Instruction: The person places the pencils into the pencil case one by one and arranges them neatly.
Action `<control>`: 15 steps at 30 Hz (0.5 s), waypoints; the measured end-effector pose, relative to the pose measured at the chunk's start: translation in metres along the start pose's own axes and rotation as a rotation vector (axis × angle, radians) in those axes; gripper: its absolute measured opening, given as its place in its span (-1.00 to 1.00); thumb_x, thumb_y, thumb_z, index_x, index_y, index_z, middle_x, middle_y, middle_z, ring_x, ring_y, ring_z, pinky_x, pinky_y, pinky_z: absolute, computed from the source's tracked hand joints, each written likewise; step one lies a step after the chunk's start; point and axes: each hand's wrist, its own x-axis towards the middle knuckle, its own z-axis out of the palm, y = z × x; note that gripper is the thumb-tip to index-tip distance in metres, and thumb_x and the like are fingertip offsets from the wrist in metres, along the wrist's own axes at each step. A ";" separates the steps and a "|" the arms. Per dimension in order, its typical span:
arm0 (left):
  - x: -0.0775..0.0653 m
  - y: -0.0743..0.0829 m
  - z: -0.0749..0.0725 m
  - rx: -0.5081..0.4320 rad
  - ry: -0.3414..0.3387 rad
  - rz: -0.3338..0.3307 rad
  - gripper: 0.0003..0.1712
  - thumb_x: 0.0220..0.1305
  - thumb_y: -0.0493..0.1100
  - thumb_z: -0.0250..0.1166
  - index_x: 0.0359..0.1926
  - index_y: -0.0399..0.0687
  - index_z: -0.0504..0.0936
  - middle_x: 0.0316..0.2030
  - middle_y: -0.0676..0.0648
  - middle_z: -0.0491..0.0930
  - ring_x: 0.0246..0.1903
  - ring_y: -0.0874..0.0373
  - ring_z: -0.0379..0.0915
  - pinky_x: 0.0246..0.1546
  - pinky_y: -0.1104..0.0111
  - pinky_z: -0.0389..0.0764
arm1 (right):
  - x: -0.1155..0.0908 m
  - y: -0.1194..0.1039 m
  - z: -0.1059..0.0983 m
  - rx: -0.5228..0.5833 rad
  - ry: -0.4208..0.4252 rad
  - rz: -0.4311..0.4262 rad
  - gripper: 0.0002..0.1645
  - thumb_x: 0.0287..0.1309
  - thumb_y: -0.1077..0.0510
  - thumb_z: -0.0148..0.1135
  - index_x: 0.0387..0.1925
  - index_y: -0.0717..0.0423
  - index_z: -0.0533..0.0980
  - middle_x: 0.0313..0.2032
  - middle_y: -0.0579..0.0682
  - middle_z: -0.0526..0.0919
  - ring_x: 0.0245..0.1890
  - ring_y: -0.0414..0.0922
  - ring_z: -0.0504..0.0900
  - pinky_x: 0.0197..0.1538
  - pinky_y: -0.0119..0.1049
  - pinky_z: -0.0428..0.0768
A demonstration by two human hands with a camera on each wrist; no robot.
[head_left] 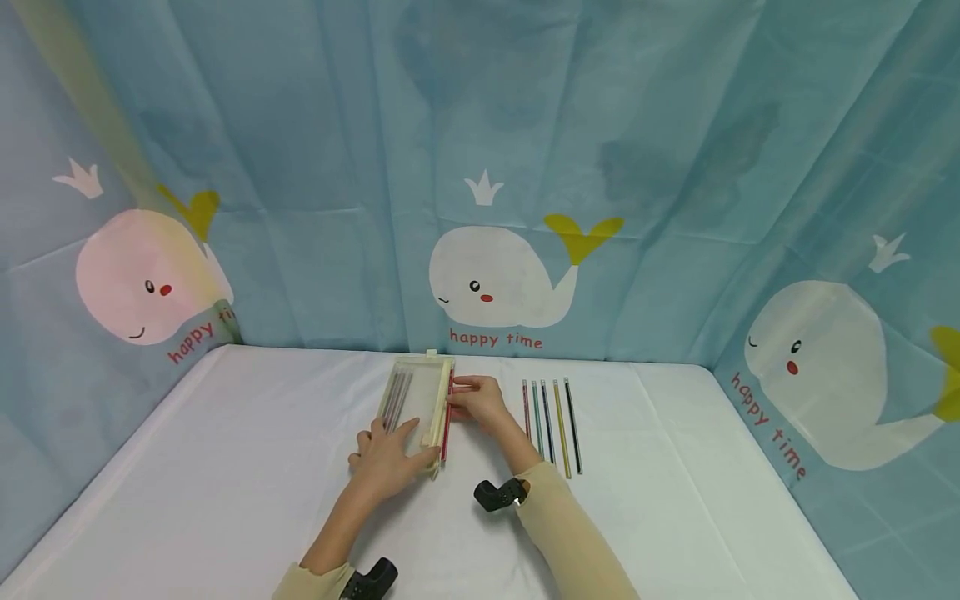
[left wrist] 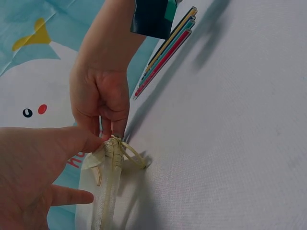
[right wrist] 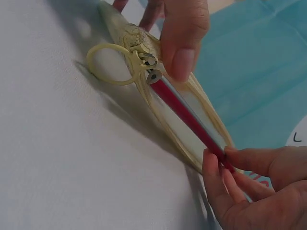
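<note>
On a white tabletop [head_left: 675,500], a zip pouch [head_left: 426,387] gapes beneath a person's spread left hand [head_left: 392,461], thumb at its edge; the right hand [head_left: 482,400], near five pencils [head_left: 562,425], pinches a red pencil [right wrist: 184,112] lengthwise along the opening. Should the pouch sag or its pull ring [right wrist: 91,67] swing across, the pencil could snag. Slim contents [head_left: 394,400] blur inside; the grip hides the pencil's far end.
</note>
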 end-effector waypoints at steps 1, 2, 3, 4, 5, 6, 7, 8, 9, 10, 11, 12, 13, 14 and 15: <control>0.000 0.000 0.000 -0.002 0.001 0.000 -0.14 0.30 0.25 0.34 0.44 -0.19 0.51 0.41 -0.65 0.15 0.32 -0.63 0.10 0.08 -0.49 0.26 | 0.001 0.000 0.001 0.002 0.004 0.002 -0.47 0.32 0.42 0.33 0.29 0.44 0.53 0.04 0.32 0.71 -0.32 -0.18 0.76 -0.19 -0.24 0.78; 0.000 -0.001 0.001 -0.005 0.003 0.001 -0.14 0.29 0.24 0.34 0.44 -0.19 0.51 0.41 -0.64 0.15 0.32 -0.63 0.10 0.08 -0.49 0.26 | 0.001 0.000 0.001 0.002 0.009 0.003 -0.48 0.32 0.42 0.33 0.29 0.43 0.53 0.04 0.32 0.71 -0.33 -0.18 0.76 -0.19 -0.25 0.78; 0.000 -0.001 0.001 -0.012 0.005 0.000 -0.14 0.29 0.25 0.34 0.44 -0.18 0.51 0.41 -0.64 0.15 0.31 -0.62 0.10 0.08 -0.48 0.26 | 0.002 0.001 0.002 0.006 0.015 0.004 -0.48 0.32 0.43 0.33 0.29 0.44 0.53 0.03 0.32 0.72 -0.35 -0.18 0.76 -0.20 -0.25 0.78; 0.000 -0.001 0.001 -0.014 0.007 0.000 -0.14 0.28 0.24 0.34 0.44 -0.18 0.52 0.40 -0.64 0.16 0.30 -0.61 0.11 0.07 -0.48 0.27 | 0.002 0.001 0.003 0.012 0.021 0.010 -0.48 0.32 0.43 0.32 0.29 0.43 0.53 0.02 0.31 0.72 -0.36 -0.20 0.75 -0.20 -0.26 0.77; 0.000 -0.001 0.002 -0.016 0.009 0.000 -0.14 0.28 0.24 0.34 0.44 -0.18 0.52 0.39 -0.63 0.17 0.29 -0.60 0.12 0.06 -0.47 0.27 | 0.003 0.001 0.004 0.018 0.026 0.013 -0.48 0.32 0.43 0.32 0.29 0.43 0.53 0.01 0.30 0.72 -0.38 -0.21 0.74 -0.21 -0.27 0.77; 0.000 -0.001 0.002 -0.016 0.012 0.001 -0.15 0.27 0.24 0.35 0.43 -0.18 0.53 0.38 -0.63 0.19 0.27 -0.58 0.14 0.05 -0.46 0.28 | 0.004 0.002 0.005 0.022 0.031 0.011 -0.48 0.32 0.44 0.32 0.29 0.44 0.53 0.00 0.30 0.73 -0.40 -0.22 0.74 -0.21 -0.26 0.77; 0.000 -0.001 0.002 -0.016 0.012 0.000 -0.15 0.27 0.24 0.35 0.43 -0.17 0.53 0.37 -0.63 0.19 0.25 -0.57 0.15 0.04 -0.45 0.28 | 0.004 0.002 0.006 0.027 0.036 0.013 -0.49 0.31 0.45 0.31 0.29 0.43 0.53 -0.01 0.30 0.73 -0.41 -0.22 0.73 -0.22 -0.27 0.77; 0.000 -0.001 0.002 -0.016 0.011 0.000 -0.15 0.27 0.24 0.36 0.43 -0.17 0.53 0.36 -0.62 0.20 0.24 -0.56 0.16 0.04 -0.44 0.29 | 0.004 0.002 0.007 0.032 0.040 0.011 -0.49 0.31 0.46 0.31 0.28 0.44 0.53 -0.02 0.30 0.73 -0.43 -0.22 0.73 -0.22 -0.27 0.77; 0.000 -0.001 0.002 -0.014 0.009 -0.001 -0.14 0.28 0.25 0.36 0.44 -0.16 0.53 0.36 -0.62 0.20 0.24 -0.56 0.16 0.03 -0.43 0.29 | 0.005 0.002 0.008 0.039 0.044 0.011 -0.49 0.31 0.46 0.30 0.28 0.44 0.53 -0.03 0.29 0.74 -0.44 -0.23 0.72 -0.23 -0.28 0.77; 0.000 -0.001 0.001 -0.010 0.007 0.000 -0.15 0.28 0.24 0.37 0.43 -0.17 0.53 0.36 -0.63 0.20 0.24 -0.56 0.16 0.03 -0.44 0.29 | 0.005 0.002 0.009 0.042 0.048 0.011 -0.50 0.31 0.47 0.30 0.28 0.44 0.53 -0.04 0.29 0.74 -0.45 -0.23 0.72 -0.24 -0.28 0.77; 0.000 -0.001 0.001 -0.008 0.005 0.000 -0.15 0.29 0.25 0.36 0.44 -0.17 0.52 0.37 -0.63 0.19 0.24 -0.57 0.16 0.03 -0.44 0.29 | 0.005 0.002 0.010 0.044 0.050 0.005 -0.50 0.31 0.47 0.30 0.27 0.45 0.53 -0.04 0.29 0.74 -0.46 -0.23 0.72 -0.24 -0.28 0.77; 0.000 0.000 0.000 -0.007 0.004 0.001 -0.15 0.29 0.24 0.36 0.44 -0.17 0.52 0.37 -0.64 0.18 0.25 -0.58 0.15 0.03 -0.45 0.29 | 0.005 0.002 0.011 0.046 0.052 0.003 -0.50 0.31 0.47 0.30 0.27 0.45 0.53 -0.05 0.29 0.74 -0.46 -0.23 0.72 -0.24 -0.28 0.77; 0.000 0.000 0.000 -0.005 0.001 -0.001 -0.15 0.30 0.25 0.36 0.45 -0.17 0.51 0.39 -0.64 0.17 0.27 -0.60 0.14 0.04 -0.46 0.29 | 0.005 0.002 0.012 0.052 0.052 0.007 -0.50 0.31 0.47 0.30 0.27 0.45 0.53 -0.05 0.29 0.74 -0.46 -0.22 0.72 -0.23 -0.27 0.77; -0.001 0.000 -0.001 -0.004 0.000 0.000 -0.14 0.31 0.25 0.36 0.45 -0.17 0.51 0.39 -0.64 0.16 0.28 -0.61 0.13 0.05 -0.47 0.28 | 0.005 0.003 0.013 0.057 0.051 0.006 -0.50 0.31 0.47 0.29 0.27 0.45 0.53 -0.05 0.29 0.74 -0.46 -0.22 0.73 -0.22 -0.26 0.78; -0.001 0.000 -0.001 -0.005 -0.001 0.000 -0.14 0.32 0.24 0.35 0.46 -0.17 0.50 0.40 -0.65 0.14 0.29 -0.62 0.12 0.05 -0.48 0.28 | 0.006 0.003 0.014 0.062 0.049 0.008 -0.50 0.32 0.47 0.29 0.27 0.46 0.52 -0.05 0.29 0.73 -0.46 -0.21 0.73 -0.21 -0.25 0.78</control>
